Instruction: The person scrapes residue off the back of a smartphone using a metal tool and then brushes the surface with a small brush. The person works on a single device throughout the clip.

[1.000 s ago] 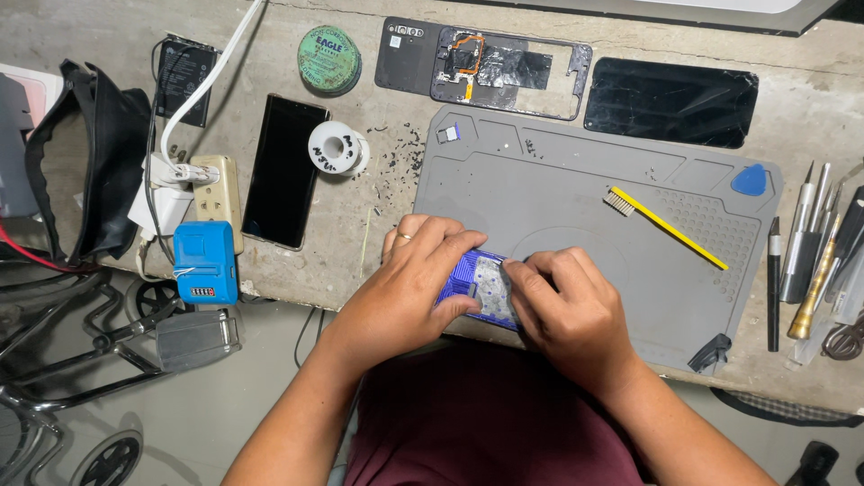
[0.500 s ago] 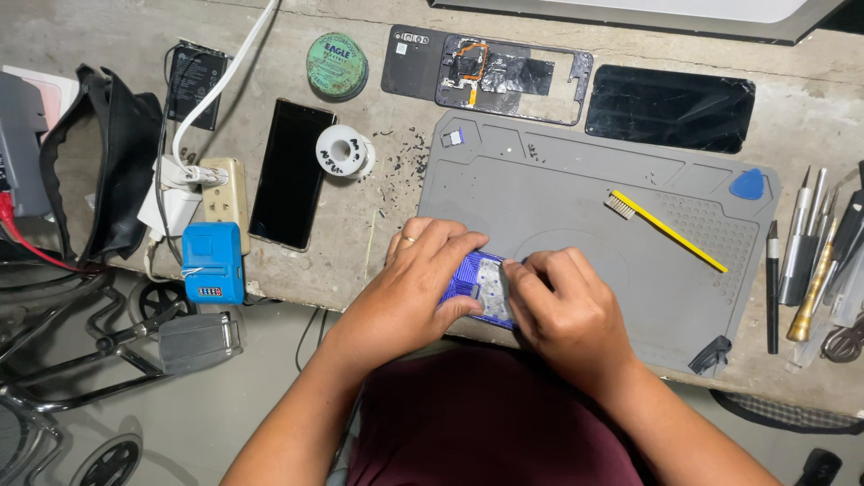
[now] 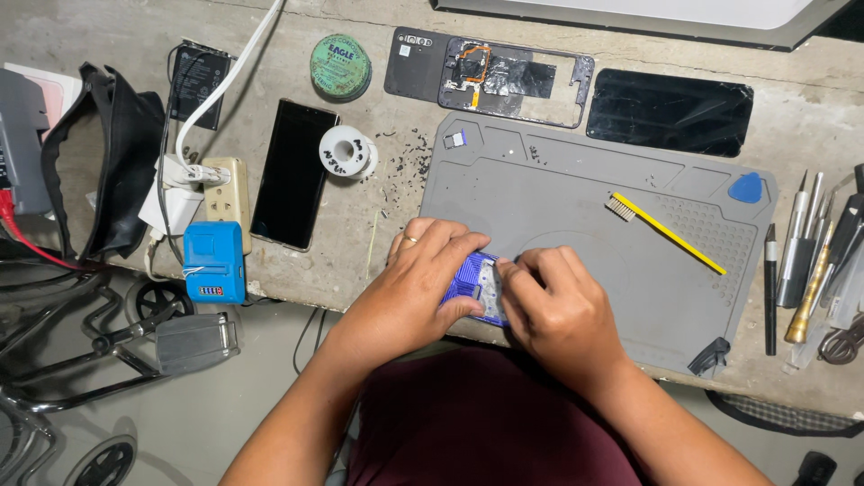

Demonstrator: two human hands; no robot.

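Both of my hands close around a small purple-blue holder with a silvery part in it (image 3: 477,286), at the near edge of a grey work mat (image 3: 576,198). My left hand (image 3: 418,283) grips its left side, a ring on one finger. My right hand (image 3: 553,306) pinches its right side from above. Most of the small object is hidden by my fingers.
On the mat lie a yellow-handled brush (image 3: 666,232) and a blue pick (image 3: 745,188). Behind it sit an opened phone frame (image 3: 504,76), a cracked black screen (image 3: 670,111), a green tin (image 3: 341,65), a solder spool (image 3: 346,151), a dark phone (image 3: 293,173). Hand tools (image 3: 810,261) line the right; a blue box (image 3: 213,261) and a power strip (image 3: 225,193) sit left.
My hands stay on the small purple-blue object with only slight finger shifts. The view has drifted a little; nothing on the table moved.
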